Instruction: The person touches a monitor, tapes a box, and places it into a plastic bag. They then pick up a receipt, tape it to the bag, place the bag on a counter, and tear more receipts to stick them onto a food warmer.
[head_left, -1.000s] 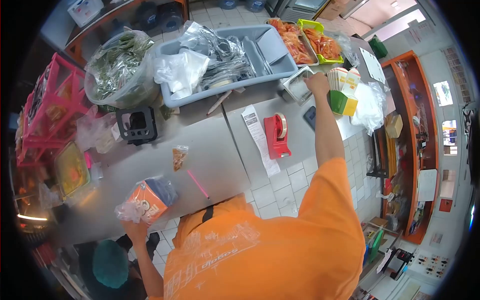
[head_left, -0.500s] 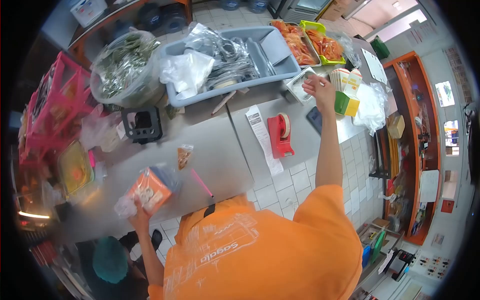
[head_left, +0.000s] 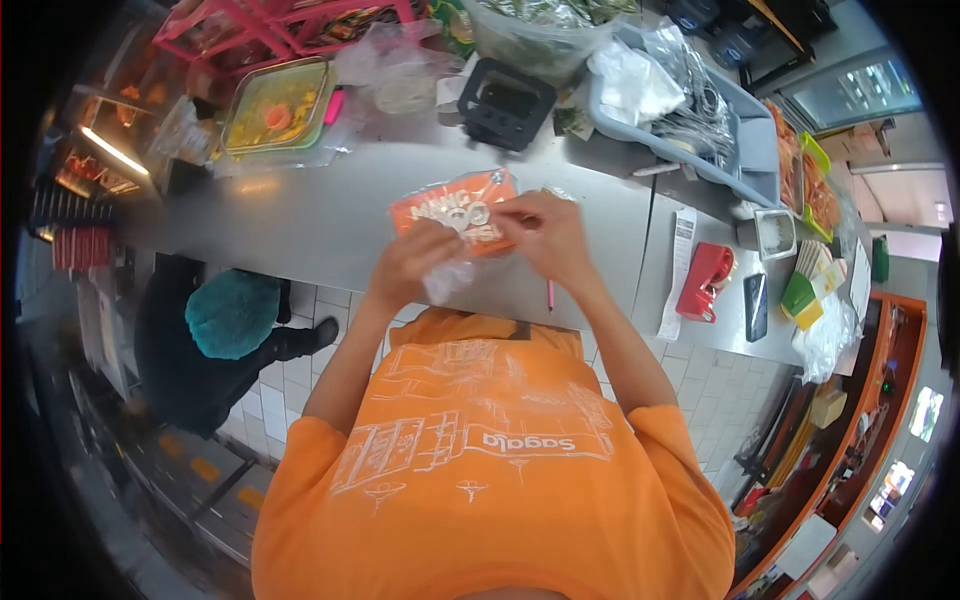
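Note:
An orange box with white lettering (head_left: pixel 490 187), wrapped in a clear plastic bag, is at the near side of the steel table. My left hand (head_left: pixel 412 262) is closed on the gathered end of the plastic bag (head_left: pixel 450 282), at the box's lower left. At the box's right edge is my right hand (head_left: pixel 545 238), its fingers pinched together; what they hold is too small to make out. Just below that hand a pink pen (head_left: pixel 550 294) lies near the table edge.
Rightward lie a long receipt (head_left: pixel 678 270), a red tape dispenser (head_left: pixel 706 283), a phone (head_left: pixel 756 308) and a small tray (head_left: pixel 776 236). A grey-blue bin (head_left: pixel 735 178) holds plastic packs. A black stand (head_left: pixel 507 103) and lidded food container (head_left: pixel 277 105) are behind. A person in a teal hair cover (head_left: pixel 232 313) is at left.
My right hand has come from beside the small tray at the right to the wrapped box. My left hand stays on the bag. The view has turned left.

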